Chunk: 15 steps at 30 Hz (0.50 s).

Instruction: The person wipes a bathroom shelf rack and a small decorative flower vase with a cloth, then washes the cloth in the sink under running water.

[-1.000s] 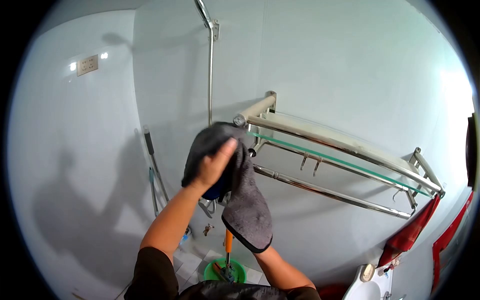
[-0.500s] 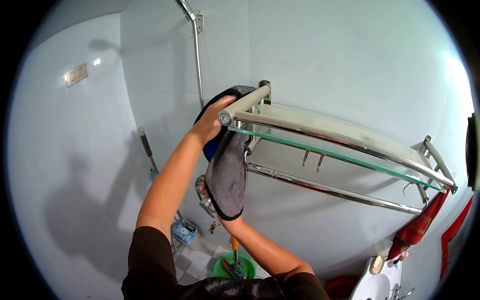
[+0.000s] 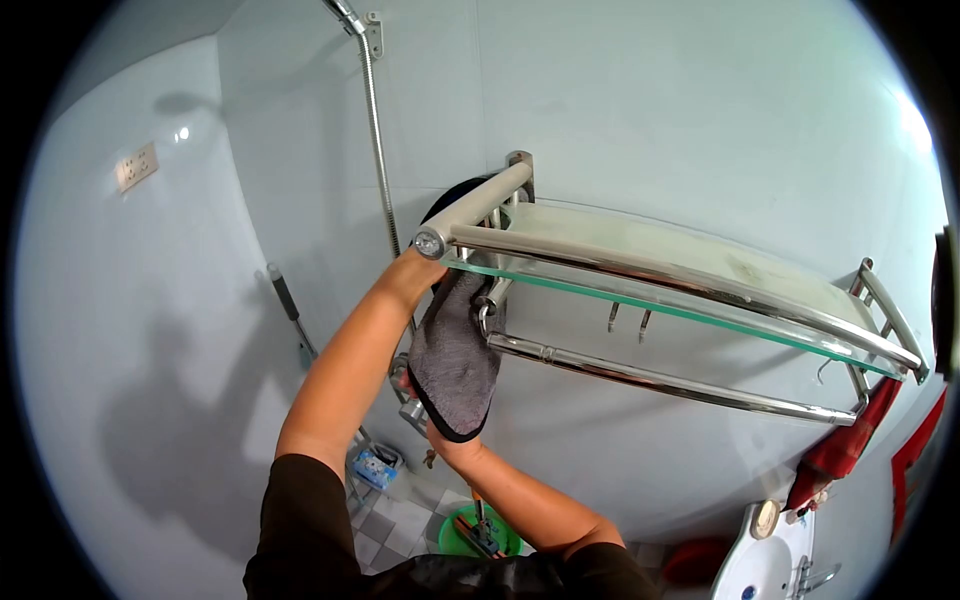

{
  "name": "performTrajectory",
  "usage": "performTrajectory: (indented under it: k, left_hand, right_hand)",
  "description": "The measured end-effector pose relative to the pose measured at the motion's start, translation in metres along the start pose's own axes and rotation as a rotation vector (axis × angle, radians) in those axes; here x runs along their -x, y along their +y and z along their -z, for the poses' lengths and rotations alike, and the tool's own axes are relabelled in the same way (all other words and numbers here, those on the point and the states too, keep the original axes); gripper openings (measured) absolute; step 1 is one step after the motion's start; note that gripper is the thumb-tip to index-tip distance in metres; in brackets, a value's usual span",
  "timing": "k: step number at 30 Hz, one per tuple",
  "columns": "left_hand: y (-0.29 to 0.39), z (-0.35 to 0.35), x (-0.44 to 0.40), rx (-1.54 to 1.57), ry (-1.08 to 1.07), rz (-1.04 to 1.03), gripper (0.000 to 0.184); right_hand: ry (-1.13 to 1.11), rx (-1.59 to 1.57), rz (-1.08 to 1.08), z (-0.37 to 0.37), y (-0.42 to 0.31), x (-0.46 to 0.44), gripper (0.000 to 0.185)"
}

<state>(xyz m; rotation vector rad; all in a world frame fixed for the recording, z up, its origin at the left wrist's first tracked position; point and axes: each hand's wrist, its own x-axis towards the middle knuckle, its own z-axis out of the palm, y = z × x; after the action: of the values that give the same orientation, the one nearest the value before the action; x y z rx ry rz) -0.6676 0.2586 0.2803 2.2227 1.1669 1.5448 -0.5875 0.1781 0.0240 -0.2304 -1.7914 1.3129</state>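
Note:
A grey plush cloth (image 3: 458, 355) with black edging hangs at the left end of a wall-mounted towel rack (image 3: 650, 380) with a glass shelf. Its upper part passes behind the rack's end rail, where a dark portion shows. My left hand (image 3: 426, 268) is up at that end with the cloth; the rail hides its fingers. Below, my right hand (image 3: 447, 447) grips the cloth's lower part from behind, and most of its fingers are covered by the fabric. A metal shower valve (image 3: 412, 408) is close beside the right hand.
A shower hose (image 3: 376, 150) runs down the wall at left. On the floor are a green basin (image 3: 450, 540) with tools and a blue-patterned box (image 3: 374, 468). A red cloth (image 3: 845, 450) hangs at the rack's right end, above a white sink (image 3: 775, 560).
My left hand has slipped further behind the rack's end rail, so less of it and of the cloth's upper part shows. The camera view has shifted slightly.

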Motion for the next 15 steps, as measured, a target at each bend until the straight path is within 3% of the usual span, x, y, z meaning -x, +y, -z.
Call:
performTrajectory:
  k: [7, 15]
  left_hand:
    - [0.005, -0.007, 0.031, -0.288, 0.094, -0.032, 0.023]
    - [-0.009, -0.022, 0.041, -0.548, 0.217, -0.11, 0.022]
  right_hand:
    - [0.205, -0.551, -0.004, -0.002, -0.054, -0.008, 0.04]
    - [0.311, -0.752, 0.044, 0.003, -0.062, -0.003, 0.02]
